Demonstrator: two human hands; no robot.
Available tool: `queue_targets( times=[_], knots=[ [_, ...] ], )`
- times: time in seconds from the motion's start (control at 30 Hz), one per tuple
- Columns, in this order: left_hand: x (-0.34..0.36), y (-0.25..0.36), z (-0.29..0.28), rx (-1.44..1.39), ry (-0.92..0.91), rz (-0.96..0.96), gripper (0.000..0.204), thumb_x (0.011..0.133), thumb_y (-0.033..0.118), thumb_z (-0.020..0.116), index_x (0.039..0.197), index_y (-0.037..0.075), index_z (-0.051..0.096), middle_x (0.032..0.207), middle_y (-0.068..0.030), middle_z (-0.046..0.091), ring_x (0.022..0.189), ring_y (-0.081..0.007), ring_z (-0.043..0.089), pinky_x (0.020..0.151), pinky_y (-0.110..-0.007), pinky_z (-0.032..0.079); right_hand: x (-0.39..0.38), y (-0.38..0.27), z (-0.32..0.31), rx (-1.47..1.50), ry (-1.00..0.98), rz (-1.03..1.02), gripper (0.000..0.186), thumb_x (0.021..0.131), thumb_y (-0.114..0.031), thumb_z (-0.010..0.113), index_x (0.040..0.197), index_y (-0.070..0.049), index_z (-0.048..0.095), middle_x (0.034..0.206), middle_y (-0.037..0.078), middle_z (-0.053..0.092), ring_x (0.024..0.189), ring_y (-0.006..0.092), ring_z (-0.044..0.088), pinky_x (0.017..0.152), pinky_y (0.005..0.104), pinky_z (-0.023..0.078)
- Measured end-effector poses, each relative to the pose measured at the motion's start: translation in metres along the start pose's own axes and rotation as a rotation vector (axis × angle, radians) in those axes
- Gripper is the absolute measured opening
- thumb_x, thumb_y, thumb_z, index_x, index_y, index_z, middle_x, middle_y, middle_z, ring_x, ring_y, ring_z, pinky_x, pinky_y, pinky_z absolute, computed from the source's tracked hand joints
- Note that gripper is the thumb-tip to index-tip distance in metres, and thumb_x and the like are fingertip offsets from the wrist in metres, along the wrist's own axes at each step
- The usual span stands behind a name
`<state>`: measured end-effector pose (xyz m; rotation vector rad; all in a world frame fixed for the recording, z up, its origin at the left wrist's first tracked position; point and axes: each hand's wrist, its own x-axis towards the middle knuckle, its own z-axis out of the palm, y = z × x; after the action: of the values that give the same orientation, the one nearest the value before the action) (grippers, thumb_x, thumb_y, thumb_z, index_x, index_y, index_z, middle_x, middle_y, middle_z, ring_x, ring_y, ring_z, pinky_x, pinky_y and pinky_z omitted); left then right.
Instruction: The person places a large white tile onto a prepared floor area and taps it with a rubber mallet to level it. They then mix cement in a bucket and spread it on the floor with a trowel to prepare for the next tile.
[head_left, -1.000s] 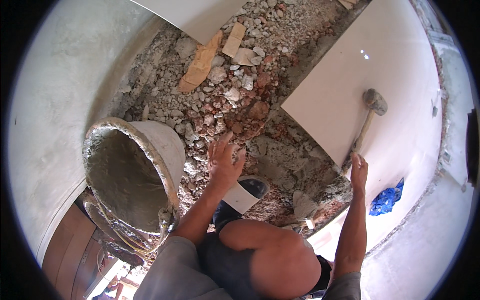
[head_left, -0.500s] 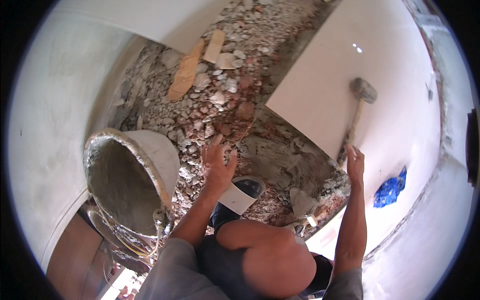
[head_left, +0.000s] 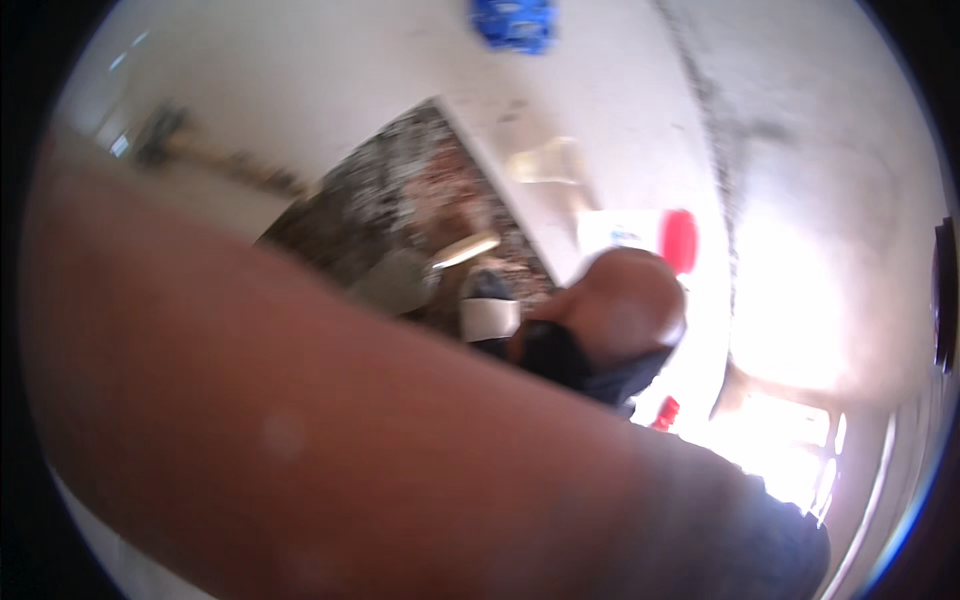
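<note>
A bare forearm (head_left: 330, 400) of mine, very close and blurred, crosses the view from a grey sleeve (head_left: 720, 520) at the lower right to the left rim. It looks like my right arm; its hand does not show. My left hand is out of view too. Beyond the forearm, a mallet (head_left: 160, 135) with a wooden handle lies on the large pale tile (head_left: 300, 80). A trowel-like tool with a light handle (head_left: 465, 250) rests on the rough mortar and rubble bed (head_left: 410, 180), near my foot in a dark shoe with a white band (head_left: 490, 318).
Crumpled blue plastic (head_left: 515, 22) lies on the tiles at the top. A see-through plastic piece (head_left: 545, 160) and a blurred red object (head_left: 680, 240) are near my bent knee (head_left: 630, 300). A pale wall (head_left: 820, 180) rises on the right, with bright light below.
The view has swung to the right, so the bucket has left it. Both hands, seen before with nothing in them, are now out of sight, and one forearm is raised across the view.
</note>
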<state>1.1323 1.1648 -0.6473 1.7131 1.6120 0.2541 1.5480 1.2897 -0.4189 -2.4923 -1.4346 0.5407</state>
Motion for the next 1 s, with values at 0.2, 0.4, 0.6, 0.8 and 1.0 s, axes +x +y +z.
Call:
queue_targets(
  times=[0.2, 0.4, 0.6, 0.8, 1.0],
  knots=[
    [-0.011, 0.03, -0.009, 0.043, 0.108, 0.086, 0.043, 0.093, 0.034, 0.058, 0.118, -0.002, 0.057, 0.127, -0.0226, 0.053, 0.113, -0.0356, 0.054, 0.095, -0.044, 0.043, -0.05, 0.01, 0.01, 0.153, 0.087, 0.159, 0.051, 0.086, -0.044, 0.054, 0.121, -0.007, 0.058, 0.123, 0.012, 0.057, 0.12, 0.0256, 0.051, 0.1, 0.042, 0.039],
    [0.032, 0.11, 0.018, 0.391, 0.326, 0.746, 0.045, 0.091, 0.033, 0.06, 0.12, 0.0, 0.054, 0.131, -0.0245, 0.049, 0.119, -0.0405, 0.047, 0.101, -0.05, 0.036, -0.126, 0.107, 0.142, 0.125, 0.195, 0.372, 0.057, 0.08, -0.044, 0.065, 0.118, -0.003, 0.055, 0.117, 0.019, 0.056, 0.113, 0.0334, 0.052, 0.098, 0.0457, 0.04],
    [0.076, 0.182, 0.087, 0.271, 0.021, 0.758, 0.07, 0.076, 0.036, 0.07, 0.13, -0.002, 0.045, 0.142, -0.0228, 0.037, 0.136, -0.0377, 0.029, 0.113, -0.051, 0.022, -0.121, 0.128, 0.157, -0.129, 0.328, 0.177, 0.044, 0.078, -0.031, 0.07, 0.111, -0.006, 0.058, 0.104, 0.016, 0.057, 0.1, 0.0345, 0.054, 0.083, 0.0467, 0.045],
    [0.109, 0.228, 0.106, 0.474, -0.197, 0.572, 0.094, 0.081, 0.056, 0.06, 0.146, 0.001, 0.022, 0.153, -0.0188, 0.02, 0.144, -0.0347, 0.01, 0.115, -0.053, 0.007, -0.102, 0.152, 0.151, -0.019, 0.156, 0.308, 0.049, 0.083, -0.031, 0.066, 0.121, -0.003, 0.053, 0.114, 0.019, 0.055, 0.105, 0.0371, 0.054, 0.089, 0.0473, 0.044],
    [0.119, 0.254, 0.104, 0.547, -0.272, 0.499, 0.107, 0.073, 0.063, 0.065, 0.149, 0.004, 0.017, 0.155, -0.0162, 0.015, 0.145, -0.0341, 0.006, 0.114, -0.057, 0.004, -0.138, 0.163, 0.142, 0.343, 0.185, 0.399, 0.048, 0.086, -0.028, 0.06, 0.124, 0.0, 0.05, 0.11, 0.023, 0.059, 0.101, 0.0396, 0.058, 0.087, 0.0444, 0.045]
  ],
)
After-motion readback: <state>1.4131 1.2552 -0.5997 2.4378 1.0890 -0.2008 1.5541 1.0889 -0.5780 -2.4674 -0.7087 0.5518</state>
